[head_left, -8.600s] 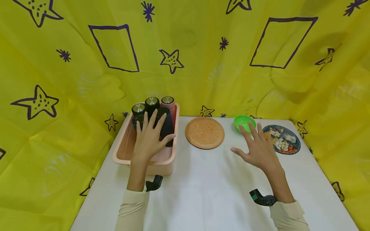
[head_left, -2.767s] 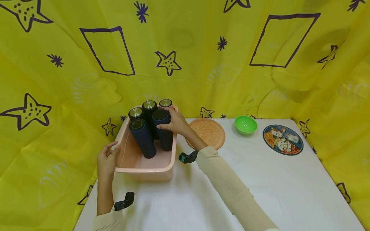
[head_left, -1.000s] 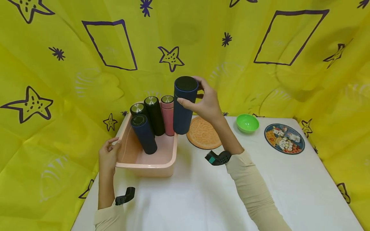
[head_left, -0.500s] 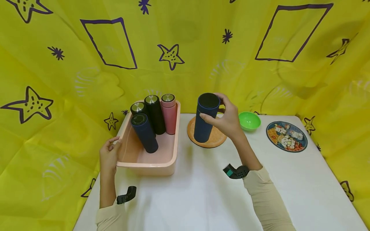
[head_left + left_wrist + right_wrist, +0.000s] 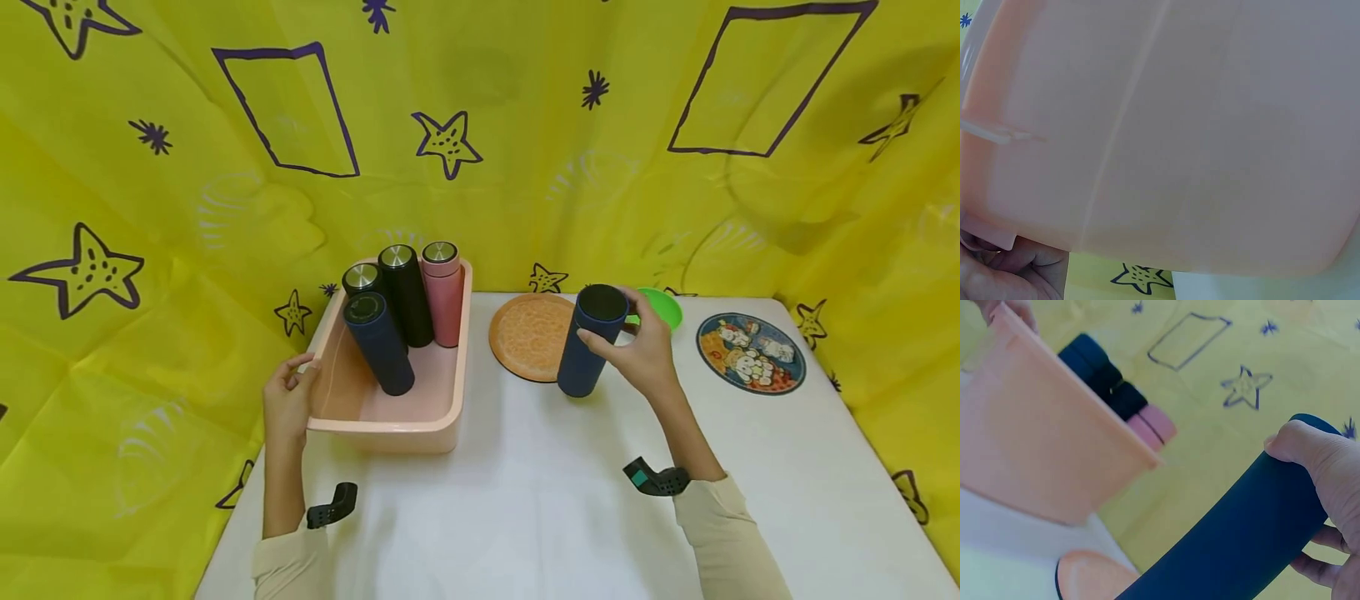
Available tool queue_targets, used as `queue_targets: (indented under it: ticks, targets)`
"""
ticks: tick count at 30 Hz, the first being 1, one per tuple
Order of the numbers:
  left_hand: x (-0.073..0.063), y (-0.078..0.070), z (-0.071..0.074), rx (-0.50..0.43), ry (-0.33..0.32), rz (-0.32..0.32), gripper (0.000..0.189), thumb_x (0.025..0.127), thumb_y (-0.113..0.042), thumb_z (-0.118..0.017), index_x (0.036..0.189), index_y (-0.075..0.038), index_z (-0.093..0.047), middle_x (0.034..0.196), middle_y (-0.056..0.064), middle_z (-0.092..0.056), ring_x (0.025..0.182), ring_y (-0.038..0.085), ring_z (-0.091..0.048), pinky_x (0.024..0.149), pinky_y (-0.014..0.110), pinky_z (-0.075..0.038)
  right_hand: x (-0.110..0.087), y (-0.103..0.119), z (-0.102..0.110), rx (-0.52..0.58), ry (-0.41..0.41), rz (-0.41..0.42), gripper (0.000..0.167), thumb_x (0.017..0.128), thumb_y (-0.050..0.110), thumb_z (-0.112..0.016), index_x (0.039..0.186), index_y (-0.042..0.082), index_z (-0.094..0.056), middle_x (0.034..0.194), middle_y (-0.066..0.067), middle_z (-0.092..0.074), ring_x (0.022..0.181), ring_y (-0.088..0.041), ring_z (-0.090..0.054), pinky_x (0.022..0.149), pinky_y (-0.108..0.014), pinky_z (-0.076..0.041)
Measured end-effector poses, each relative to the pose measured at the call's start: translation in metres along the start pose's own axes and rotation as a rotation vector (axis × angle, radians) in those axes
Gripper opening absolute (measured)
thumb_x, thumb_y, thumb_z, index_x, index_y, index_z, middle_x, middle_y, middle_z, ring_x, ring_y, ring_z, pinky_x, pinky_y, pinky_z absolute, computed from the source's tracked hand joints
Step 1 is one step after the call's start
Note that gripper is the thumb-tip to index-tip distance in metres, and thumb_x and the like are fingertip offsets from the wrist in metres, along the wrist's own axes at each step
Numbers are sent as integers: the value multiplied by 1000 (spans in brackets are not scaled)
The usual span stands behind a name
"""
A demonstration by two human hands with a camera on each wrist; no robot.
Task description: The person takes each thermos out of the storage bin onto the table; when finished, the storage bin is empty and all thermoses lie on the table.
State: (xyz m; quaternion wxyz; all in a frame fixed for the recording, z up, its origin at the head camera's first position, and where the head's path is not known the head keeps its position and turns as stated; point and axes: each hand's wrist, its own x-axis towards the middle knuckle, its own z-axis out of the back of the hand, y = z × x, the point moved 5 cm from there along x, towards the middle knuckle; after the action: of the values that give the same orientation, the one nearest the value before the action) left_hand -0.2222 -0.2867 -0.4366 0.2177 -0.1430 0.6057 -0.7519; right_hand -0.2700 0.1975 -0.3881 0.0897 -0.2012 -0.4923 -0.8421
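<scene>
At the bench (image 5: 517, 517), the person's right hand (image 5: 647, 350) has its fingers and thumb curled around the upper part of a dark blue bottle (image 5: 582, 368), which tilts just beside an orange round mat (image 5: 527, 337), though I can't tell whether its base touches down. The left hand (image 5: 288, 408) has its fingers curled over the left rim of a pink tub (image 5: 420, 440) that holds another blue bottle (image 5: 384, 350), two black bottles (image 5: 408, 302) and a pink bottle (image 5: 445, 307). Behind the right hand sits a partly hidden green bowl (image 5: 666, 308).

Right fingers (image 5: 640, 302) grip a blue bottle (image 5: 581, 362), left fingers (image 5: 293, 364) a tub (image 5: 420, 427).
</scene>
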Motion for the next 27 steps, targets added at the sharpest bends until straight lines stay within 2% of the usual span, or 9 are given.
queue_targets:
  ticks: [7,16,22,27]
  targets:
    - [0,1,0,17,5,-4,33,96,-30,-62,121,-9,-61,64,-9,-48,61,9,-50,54,21,-45,-8,-25,20,-27,-68,-32,73,74,8,-83,138,4,-48,116,-13,-60,100,2,-47,79,-9,-43]
    - [0,-1,-2,23,3,-17,33,96,-31,-62,121,-9,-61,64,-9,-49,60,8,-50,53,21,-45,-10,-47,43,-54,-125,-102,75,77,8,-81,142,5,-45,127,-11,-55,101,4,-44,81,-9,-41]
    - [0,0,-2,14,4,-8,33,96,-32,-63,120,-10,-62,64,-9,-50,60,8,-50,53,21,-46,-9,-58,51,-88,-170,-117,73,76,11,-81,140,5,-47,126,-15,-58,99,8,-44,79,-8,-42]
    - [0,0,-1,10,-2,-3,33,96,-31,-63,120,-9,-62,64,-9,-50,60,8,-52,53,21,-47,-9,-62,53,-72,-187,-118,72,76,10,-81,140,5,-48,125,-16,-59,99,8,-45,79,-5,-41]
